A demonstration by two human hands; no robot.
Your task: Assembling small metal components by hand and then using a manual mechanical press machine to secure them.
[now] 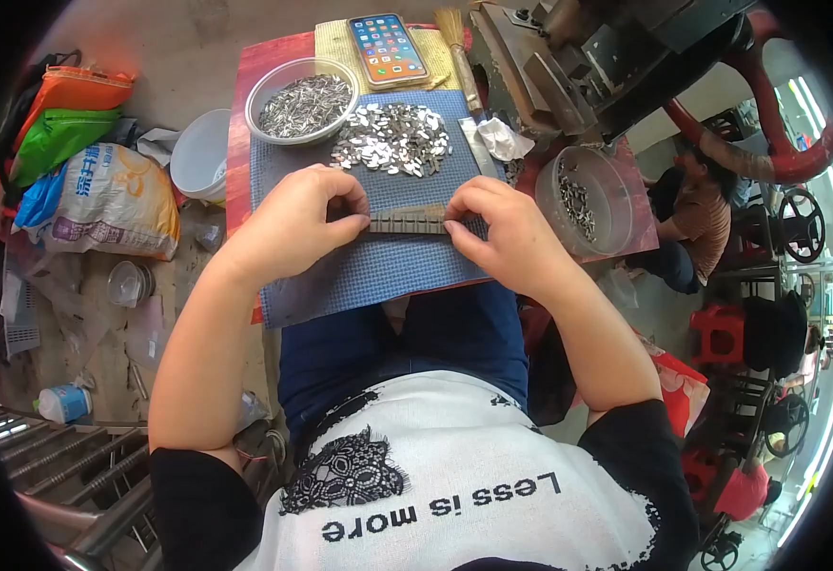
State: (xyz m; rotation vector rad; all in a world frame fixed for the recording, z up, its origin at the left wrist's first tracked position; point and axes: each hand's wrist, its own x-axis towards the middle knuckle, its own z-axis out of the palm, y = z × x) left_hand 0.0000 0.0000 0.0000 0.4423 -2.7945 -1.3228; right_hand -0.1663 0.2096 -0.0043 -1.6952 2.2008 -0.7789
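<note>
A narrow slotted bar (407,222), greyish brown with a row of dark notches, lies level across the blue textured mat (340,276). My left hand (307,224) pinches its left end between thumb and curled fingers. At the other end, my right hand (509,228) closes on it in the same way. Just beyond the bar is a loose heap of small flat metal pieces (392,138), some shiny and some dark. A clear round tub (304,103) of thin silvery pieces stands behind my left hand. What my fingertips cover is hidden.
A phone (388,49) with its screen lit lies on yellow cloth at the back. Beside it are a straw brush (464,67) and crumpled white tissue (502,140). Another clear tub (583,202) stands right. A dark machine (607,67) overhangs the back right; a co-worker (697,224) sits beyond.
</note>
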